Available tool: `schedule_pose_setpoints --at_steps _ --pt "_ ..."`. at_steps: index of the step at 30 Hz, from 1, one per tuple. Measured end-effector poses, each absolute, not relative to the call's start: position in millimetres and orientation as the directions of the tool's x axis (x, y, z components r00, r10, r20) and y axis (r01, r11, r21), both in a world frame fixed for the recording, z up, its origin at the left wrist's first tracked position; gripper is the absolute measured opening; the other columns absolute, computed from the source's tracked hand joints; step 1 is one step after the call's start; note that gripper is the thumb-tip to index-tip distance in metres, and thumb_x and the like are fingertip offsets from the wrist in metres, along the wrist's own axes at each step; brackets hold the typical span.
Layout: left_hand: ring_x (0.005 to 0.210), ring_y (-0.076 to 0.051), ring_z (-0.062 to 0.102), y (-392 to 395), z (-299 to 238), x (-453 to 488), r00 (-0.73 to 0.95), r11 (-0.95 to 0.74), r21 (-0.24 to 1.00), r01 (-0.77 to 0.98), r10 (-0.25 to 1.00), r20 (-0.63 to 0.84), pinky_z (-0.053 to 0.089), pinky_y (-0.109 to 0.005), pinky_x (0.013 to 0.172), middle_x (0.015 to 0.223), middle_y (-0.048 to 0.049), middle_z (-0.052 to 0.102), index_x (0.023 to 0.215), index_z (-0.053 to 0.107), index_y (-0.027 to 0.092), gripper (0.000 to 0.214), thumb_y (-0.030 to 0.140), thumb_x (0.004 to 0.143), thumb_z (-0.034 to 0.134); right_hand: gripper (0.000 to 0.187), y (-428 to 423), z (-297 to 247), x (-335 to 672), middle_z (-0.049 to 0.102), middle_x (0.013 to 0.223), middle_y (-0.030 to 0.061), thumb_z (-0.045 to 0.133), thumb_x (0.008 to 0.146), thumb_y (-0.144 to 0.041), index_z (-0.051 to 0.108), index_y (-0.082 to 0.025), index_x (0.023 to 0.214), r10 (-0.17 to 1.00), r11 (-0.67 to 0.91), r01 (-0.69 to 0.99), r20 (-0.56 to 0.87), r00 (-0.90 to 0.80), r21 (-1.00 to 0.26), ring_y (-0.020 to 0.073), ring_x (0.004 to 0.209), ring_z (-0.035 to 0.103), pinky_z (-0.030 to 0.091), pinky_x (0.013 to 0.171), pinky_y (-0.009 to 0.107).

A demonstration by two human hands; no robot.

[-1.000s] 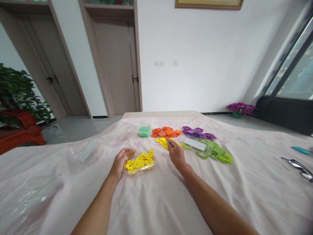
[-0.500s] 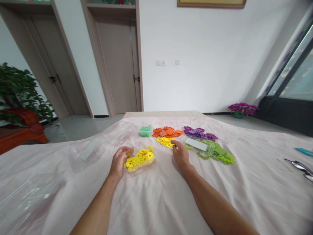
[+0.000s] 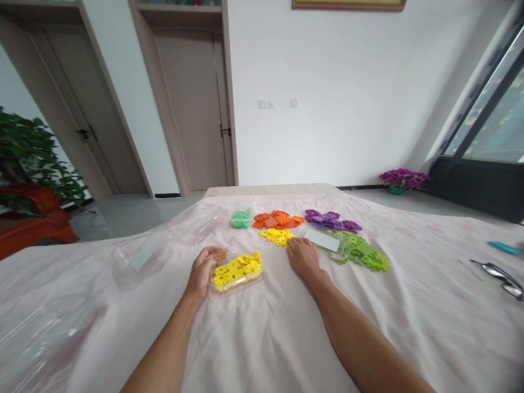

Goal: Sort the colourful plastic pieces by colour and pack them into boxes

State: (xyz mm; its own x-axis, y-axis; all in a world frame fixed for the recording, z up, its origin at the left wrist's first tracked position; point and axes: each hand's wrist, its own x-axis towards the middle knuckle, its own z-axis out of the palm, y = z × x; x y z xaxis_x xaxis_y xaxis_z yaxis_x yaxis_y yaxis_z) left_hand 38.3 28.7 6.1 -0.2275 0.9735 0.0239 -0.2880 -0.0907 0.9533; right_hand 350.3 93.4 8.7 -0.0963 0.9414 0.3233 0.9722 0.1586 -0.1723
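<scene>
My left hand (image 3: 203, 267) curls around the left side of a clear plastic tray (image 3: 257, 278) filled with yellow flower-shaped pieces (image 3: 236, 269). My right hand (image 3: 303, 255) rests on the cloth with its fingers curled at the near edge of a loose pile of yellow pieces (image 3: 277, 236); what its fingertips hold I cannot make out. Just right of that hand lies a clear lid with a white label (image 3: 322, 239).
Beyond lie a small tub of green pieces (image 3: 241, 217), orange pieces (image 3: 277, 220), purple pieces (image 3: 331, 221) and lime-green pieces (image 3: 362, 254). Empty clear containers (image 3: 143, 254) lie at left. Glasses (image 3: 500, 277) and a teal tool (image 3: 505, 249) are at far right.
My right hand drew back from the yellow pile, then settled at its near edge with fingers curled. The left hand stayed on the tray, which tipped slightly and lies flat again.
</scene>
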Motion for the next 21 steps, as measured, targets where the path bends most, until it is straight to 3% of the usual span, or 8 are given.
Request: schedule_pose_setpoints --at_steps 5,12,17,21 --pt "0.091 -0.022 0.068 28.6 5.4 38.5 -0.285 -0.125 0.963 -0.237 0.957 0.054 0.047 -0.032 0.083 0.092 -0.0052 0.074 0.092 0.060 0.019 0.031 0.025 0.063 0.067 0.034 90.3 12.7 351.5 0.066 0.121 0.0054 0.048 0.090 -0.028 0.064 -0.024 0.120 0.917 0.114 0.970 0.399 -0.020 -0.215 0.0258 0.115 0.050 0.034 0.092 0.036" --pt "0.091 -0.022 0.068 30.4 2.6 35.7 -0.318 -0.146 0.969 -0.200 0.945 0.077 0.046 -0.032 0.084 0.092 -0.0055 0.074 0.090 0.061 0.018 0.031 0.021 0.059 0.067 0.036 90.7 10.5 361.3 0.068 0.117 0.0093 0.042 0.090 -0.016 0.064 -0.021 0.118 0.920 0.018 0.984 0.388 0.054 -0.179 0.0287 0.118 0.047 0.031 0.092 0.040" --pt "0.091 -0.023 0.067 30.3 3.8 36.0 -0.308 -0.140 0.970 -0.200 0.948 0.073 0.046 -0.032 0.084 0.089 -0.0055 0.075 0.088 0.063 0.018 0.031 0.021 0.058 0.066 0.029 87.5 16.5 356.4 0.067 0.117 0.0100 0.049 0.093 -0.034 0.065 -0.022 0.113 0.907 0.047 0.991 0.421 0.012 -0.129 0.0302 0.113 0.047 0.031 0.091 0.041" --pt "0.090 -0.022 0.067 29.5 4.4 36.1 -0.304 -0.140 0.971 -0.196 0.950 0.076 0.045 -0.032 0.084 0.088 -0.0054 0.075 0.086 0.063 0.017 0.028 0.021 0.059 0.064 0.035 84.3 22.0 350.2 0.068 0.110 0.0115 0.056 0.089 -0.047 0.065 -0.020 0.109 0.929 0.075 0.993 0.369 -0.035 -0.093 0.0307 0.110 0.048 0.031 0.089 0.040"
